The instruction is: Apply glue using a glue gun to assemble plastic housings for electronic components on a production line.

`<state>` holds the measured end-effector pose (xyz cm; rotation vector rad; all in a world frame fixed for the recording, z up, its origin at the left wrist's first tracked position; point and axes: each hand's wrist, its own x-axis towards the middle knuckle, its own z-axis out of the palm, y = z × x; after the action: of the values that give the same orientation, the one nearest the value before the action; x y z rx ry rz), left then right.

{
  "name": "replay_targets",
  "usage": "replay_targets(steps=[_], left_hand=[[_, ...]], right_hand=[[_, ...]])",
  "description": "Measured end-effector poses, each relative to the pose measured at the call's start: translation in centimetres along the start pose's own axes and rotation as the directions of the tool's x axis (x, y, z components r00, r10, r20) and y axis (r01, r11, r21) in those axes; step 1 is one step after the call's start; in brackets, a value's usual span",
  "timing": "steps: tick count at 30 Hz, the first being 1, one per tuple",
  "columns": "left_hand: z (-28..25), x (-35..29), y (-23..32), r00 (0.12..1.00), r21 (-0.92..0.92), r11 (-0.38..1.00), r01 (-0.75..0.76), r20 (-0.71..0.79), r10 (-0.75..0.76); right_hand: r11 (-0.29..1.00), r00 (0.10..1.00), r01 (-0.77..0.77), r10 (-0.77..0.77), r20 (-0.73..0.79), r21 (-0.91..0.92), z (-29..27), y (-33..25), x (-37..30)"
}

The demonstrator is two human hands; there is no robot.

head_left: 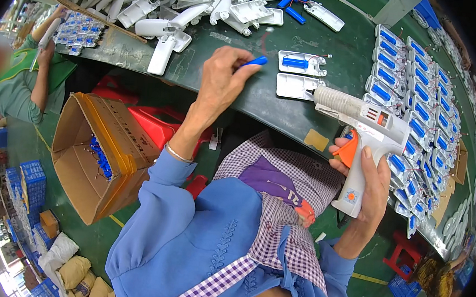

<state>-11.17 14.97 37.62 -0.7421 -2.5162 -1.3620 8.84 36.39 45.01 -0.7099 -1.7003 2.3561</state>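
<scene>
My left hand (222,78) pinches a blue cylindrical battery (254,62) over the green table, left of two white plastic shells. In my right hand (370,178) is a white glue gun (367,118) with an orange trigger, my fingers around its grip. Its nozzle points left, at the right end of an empty white shell (295,87). Whether the tip touches that shell I cannot tell. Just beyond lies another white shell (287,67) with a blue battery and thin wires in it.
A heap of white shells (195,1) covers the far left of the table. Rows of shells with blue batteries (419,109) fill the right side. Below the left edge stands a cardboard box (66,149) holding blue batteries. Another person (27,76) sits at far left.
</scene>
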Motion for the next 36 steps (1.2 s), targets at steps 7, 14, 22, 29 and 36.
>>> replay_targets(steps=[7,14,22,29,36], left_hand=[[4.0,1.3,2.7,0.958,-0.043,0.969,-0.245,0.143,0.249],[5.0,0.6,2.9,0.944,0.085,0.965,-0.250,0.245,0.223],[5.0,0.0,3.1,0.959,0.018,0.981,-0.196,0.212,0.187],[5.3,0.0,2.8,0.957,-0.005,0.978,-0.209,0.205,0.206],[5.2,-0.2,3.0,0.960,-0.007,0.977,-0.212,0.183,0.210]], right_hand=[[0.998,1.000,0.022,-0.023,0.015,0.062,0.1,-0.2,-0.8],[0.998,0.999,0.033,-0.034,0.018,0.051,-0.1,-0.3,-1.4],[0.998,0.999,0.042,-0.042,0.006,0.047,0.5,-0.6,-1.0],[0.999,0.999,0.027,-0.026,0.022,-0.020,0.7,-0.7,0.6],[0.994,0.999,0.015,-0.012,0.030,-0.112,0.6,-0.4,0.9]])
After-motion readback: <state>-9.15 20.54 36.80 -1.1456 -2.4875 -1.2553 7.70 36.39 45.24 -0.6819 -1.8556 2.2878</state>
